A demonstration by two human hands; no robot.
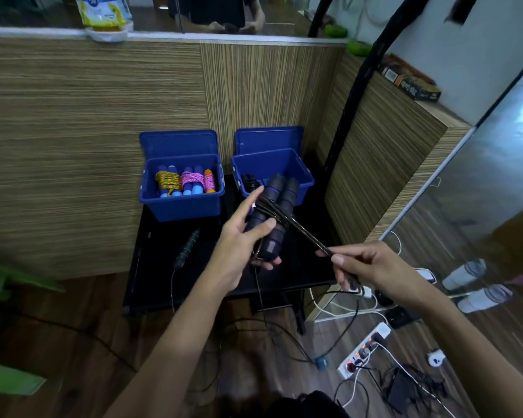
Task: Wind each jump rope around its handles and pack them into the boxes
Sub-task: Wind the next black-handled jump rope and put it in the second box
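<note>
Nearest the lens, right hand (372, 267), fingers curled, pinching the black rope (302, 232) at its taut stretch, slack trailing down toward the floor. Just beyond and to the left, left hand (239, 239), thumb and fingers wrapped round the pair of black handles (277, 212), held side by side and tilted away, several turns of cord already crossing them.

Likely light, this bundle; foam-looking grips soft and not slippery, cord thin, limp, prone to springing loose unless kept tight. Best held across both handles at the middle, thumb pinning the turns; cord best taken close to the wraps.

Farther off, on the dark table (163, 267): right blue box (296, 176), something black inside, and left blue box (181, 203), holding wound ropes in yellow, pink and orange. Near left, another handle (187, 247), lying unwound.
</note>
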